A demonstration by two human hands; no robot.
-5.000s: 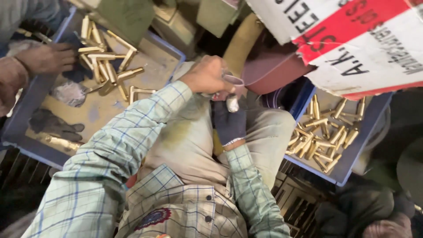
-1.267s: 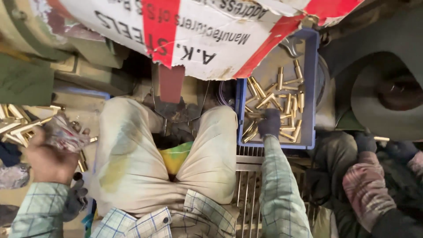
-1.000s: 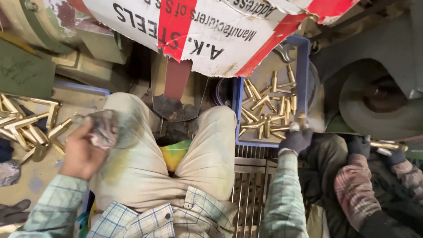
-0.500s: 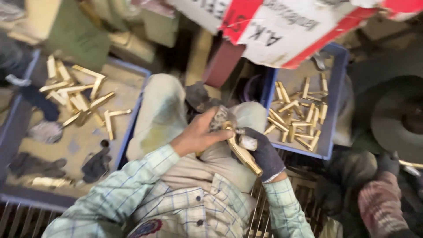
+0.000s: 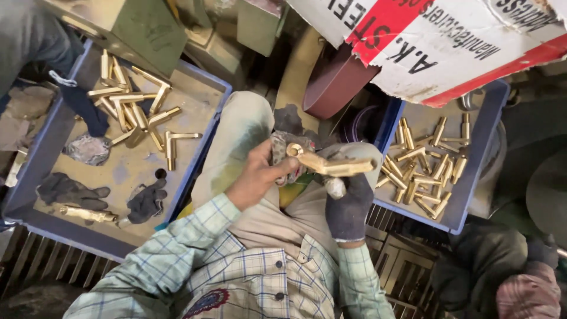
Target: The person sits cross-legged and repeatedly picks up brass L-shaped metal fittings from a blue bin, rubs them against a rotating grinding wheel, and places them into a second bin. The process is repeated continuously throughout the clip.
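Head view: a brass fitting [image 5: 331, 165] is held above the lap between both hands. The bare left hand [image 5: 260, 177] is closed around a crumpled grey cloth [image 5: 283, 155] pressed against the ringed end of the fitting, while the right hand [image 5: 348, 198], covered by a dark glove, is closed on the other end from below. The fitting lies nearly level, its ring toward the left hand. Beneath the hands, dusty beige trousers [image 5: 248, 133] and a checked shirt [image 5: 248, 272] are seen. To the right of the knees, a blue tray [image 5: 472, 183] is filled with short brass pieces [image 5: 425, 165] lying loose. To the left, a larger blue tray [image 5: 41, 153] carries angled brass pieces [image 5: 139, 109], dark gloves [image 5: 71, 189] and a rag [image 5: 87, 147]. A red and white printed board [image 5: 449, 41] is propped above the right tray, and green metal boxes [image 5: 142, 29] stand at the top left.
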